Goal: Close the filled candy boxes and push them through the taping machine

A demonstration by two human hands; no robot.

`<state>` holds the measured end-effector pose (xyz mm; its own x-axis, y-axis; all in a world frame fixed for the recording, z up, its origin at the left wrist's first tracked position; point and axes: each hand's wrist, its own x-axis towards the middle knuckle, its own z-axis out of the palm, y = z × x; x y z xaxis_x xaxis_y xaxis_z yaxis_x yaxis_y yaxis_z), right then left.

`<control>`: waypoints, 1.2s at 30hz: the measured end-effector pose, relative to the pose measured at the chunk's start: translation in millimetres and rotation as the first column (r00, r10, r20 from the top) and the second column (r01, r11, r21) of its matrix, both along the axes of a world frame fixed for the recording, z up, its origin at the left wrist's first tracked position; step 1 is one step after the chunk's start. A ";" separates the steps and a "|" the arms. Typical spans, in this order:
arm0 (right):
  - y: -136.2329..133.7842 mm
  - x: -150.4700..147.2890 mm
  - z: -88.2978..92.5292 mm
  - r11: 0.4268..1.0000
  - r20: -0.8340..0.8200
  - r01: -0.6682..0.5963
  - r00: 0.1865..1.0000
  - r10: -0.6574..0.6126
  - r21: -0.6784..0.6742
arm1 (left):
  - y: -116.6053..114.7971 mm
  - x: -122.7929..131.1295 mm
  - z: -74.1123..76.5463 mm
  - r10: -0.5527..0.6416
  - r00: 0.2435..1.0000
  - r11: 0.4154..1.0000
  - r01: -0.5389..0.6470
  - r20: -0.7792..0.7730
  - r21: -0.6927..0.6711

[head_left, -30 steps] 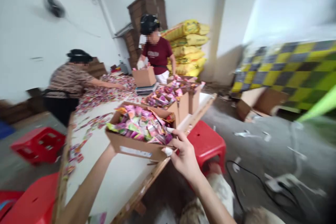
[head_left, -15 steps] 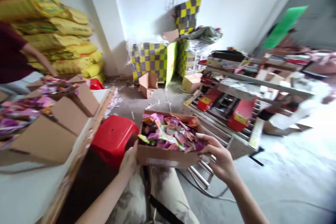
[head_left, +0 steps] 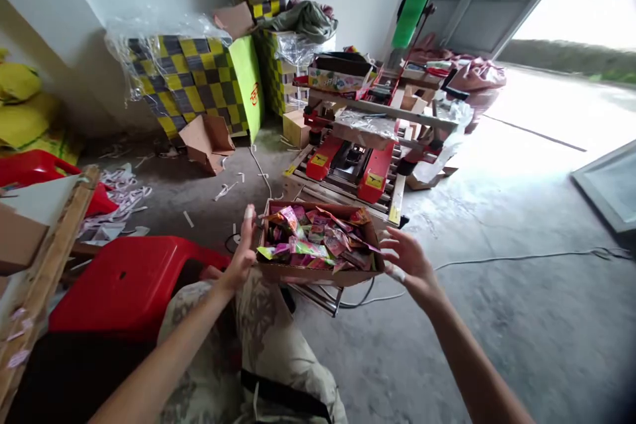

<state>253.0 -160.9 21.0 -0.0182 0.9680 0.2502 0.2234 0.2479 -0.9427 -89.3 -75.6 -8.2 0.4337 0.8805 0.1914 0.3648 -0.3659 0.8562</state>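
Note:
A shallow cardboard box (head_left: 318, 271) full of small pink and purple candy packets (head_left: 322, 238) is in front of me, at the near end of the roller conveyor. My left hand (head_left: 241, 258) is against its left end, thumb or finger pointing up. At the right end, my right hand (head_left: 410, 265) touches the side with bent fingers. The box is held between the two hands, nearly level. Whether its underside also rests on the rollers is hidden. White wraps or tape cover some of my fingertips.
A taping machine with red side belts (head_left: 375, 175) stands beyond the box. To my left are a red plastic stool (head_left: 119, 278) and a wood-edged table (head_left: 54, 258). Checkered yellow-black cartons (head_left: 193, 86) line the wall. A cable (head_left: 521, 257) crosses the floor at right.
My view has turned to the right, toward the machine and the doorway. The box has come along between my hands. My right fingers have shifted from its rim to its end.

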 end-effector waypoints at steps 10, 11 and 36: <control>75.1 -24.1 41.8 0.897 0.736 -0.430 0.576 0.357 -0.098 | 40.3 19.2 78.1 -0.411 0.677 0.770 0.616 -0.611 0.164; 76.9 -32.9 37.4 0.888 0.777 -0.441 0.512 0.365 -0.126 | 40.5 25.3 74.6 -0.429 0.646 0.742 0.651 -0.631 0.161; 86.6 -26.3 28.8 0.777 0.402 -0.444 0.676 0.618 -0.447 | 38.6 59.3 46.6 -0.664 0.637 0.745 0.604 -0.391 -0.283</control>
